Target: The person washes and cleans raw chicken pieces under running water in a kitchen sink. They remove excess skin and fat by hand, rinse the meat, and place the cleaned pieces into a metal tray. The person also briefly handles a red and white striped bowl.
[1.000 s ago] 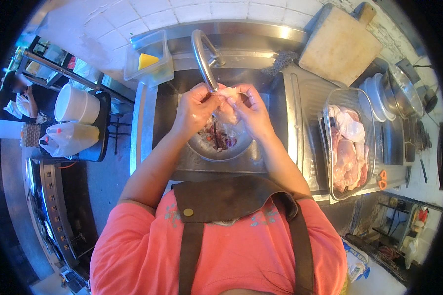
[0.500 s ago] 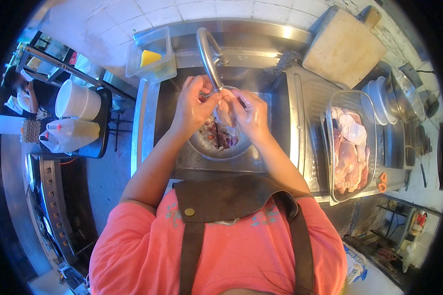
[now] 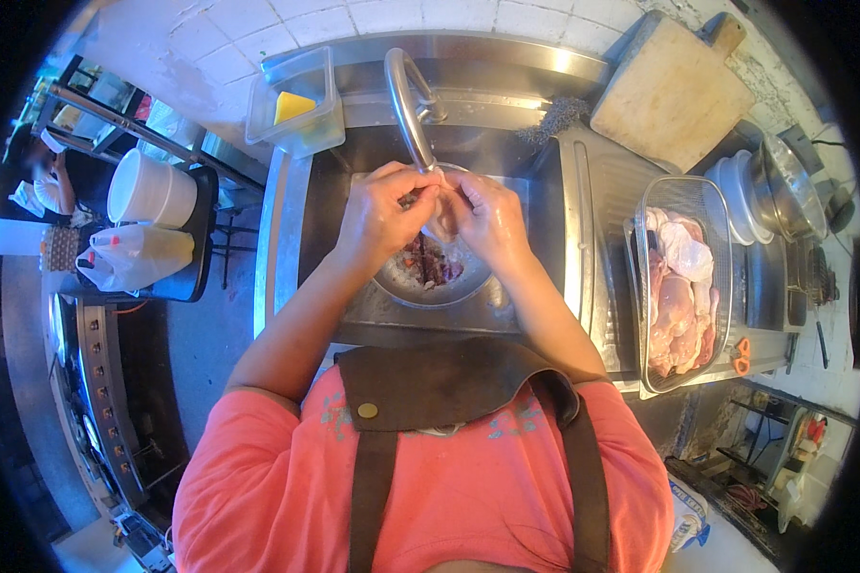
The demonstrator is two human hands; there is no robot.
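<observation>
Both hands meet under the mouth of a curved metal faucet (image 3: 407, 110), at the sink. Between them hangs a pale pink piece of raw chicken (image 3: 440, 225), partly hidden by the fingers. My left hand (image 3: 384, 215) pinches its upper end, fingertips bent toward the right hand. My right hand (image 3: 492, 222) grips the same piece from the other side. Below, a round metal bowl (image 3: 428, 298) in the sink holds water with dark reddish scraps; its far side is covered by my hands.
On the right drainboard stands a wire basket (image 3: 644, 358) of raw chicken pieces, with orange-handled scissors (image 3: 741, 355) beside it. A cutting board (image 3: 664, 91) leans behind. A clear plastic container (image 3: 320, 134) with a yellow sponge (image 3: 294, 107) sits at the back left. Someone stands far left.
My left hand's fingers have closed in toward the right hand, and the fingertips now meet at the top of the chicken piece. The piece is more covered than before.
</observation>
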